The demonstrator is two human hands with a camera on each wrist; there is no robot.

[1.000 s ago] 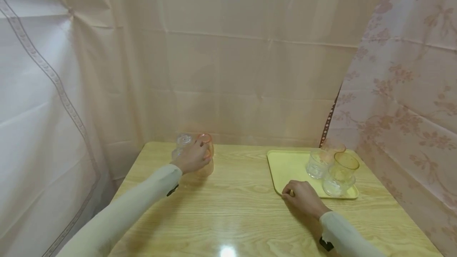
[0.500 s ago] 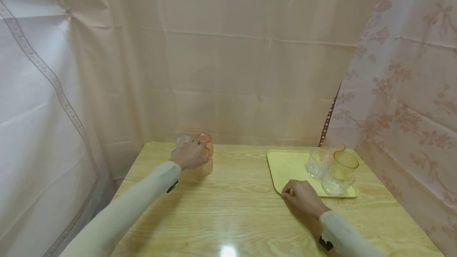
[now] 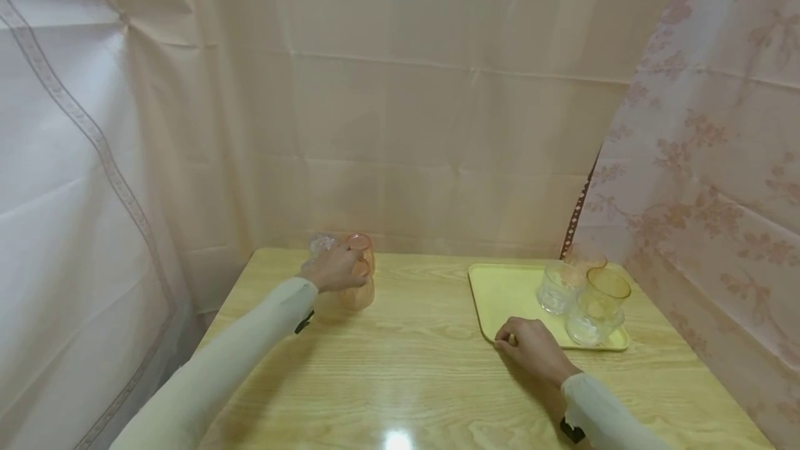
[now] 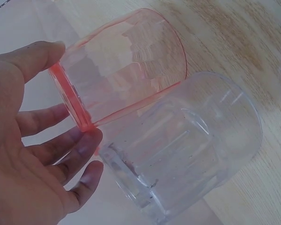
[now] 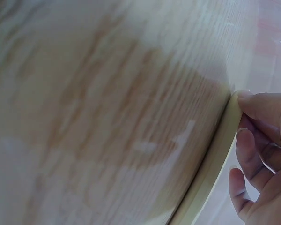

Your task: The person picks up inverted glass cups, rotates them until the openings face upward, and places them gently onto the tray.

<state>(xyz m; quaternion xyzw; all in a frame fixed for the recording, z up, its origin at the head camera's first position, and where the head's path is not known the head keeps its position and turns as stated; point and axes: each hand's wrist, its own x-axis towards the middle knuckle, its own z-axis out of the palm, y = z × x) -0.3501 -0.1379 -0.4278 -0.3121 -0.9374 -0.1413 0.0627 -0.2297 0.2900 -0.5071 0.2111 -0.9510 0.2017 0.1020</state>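
In the head view my left hand (image 3: 334,269) is at the far left of the table, over the front orange tumbler (image 3: 357,295), which stands upside down. The left wrist view has the thumb on one side of that orange tumbler's base rim (image 4: 126,61) and fingertips on the other, pinching it. Against it leans or stands a clear tumbler (image 4: 192,145), close to the little finger. Behind is a second orange tumbler (image 3: 359,245), with a clear tumbler (image 3: 321,243) beside it, partly hidden. My right hand (image 3: 531,346) pinches the near left corner of the yellow tray (image 3: 500,290).
On the tray's right side stand a clear glass (image 3: 555,294), a yellow glass (image 3: 606,290) that seems stacked in another clear glass (image 3: 584,330), and a pale pink glass (image 3: 587,255) behind. Curtains (image 3: 406,123) hang close along the wooden table's (image 3: 412,367) back and sides.
My left hand has shifted only slightly over the orange tumbler. The right hand stays on the tray's corner, and the glasses stand where they were.
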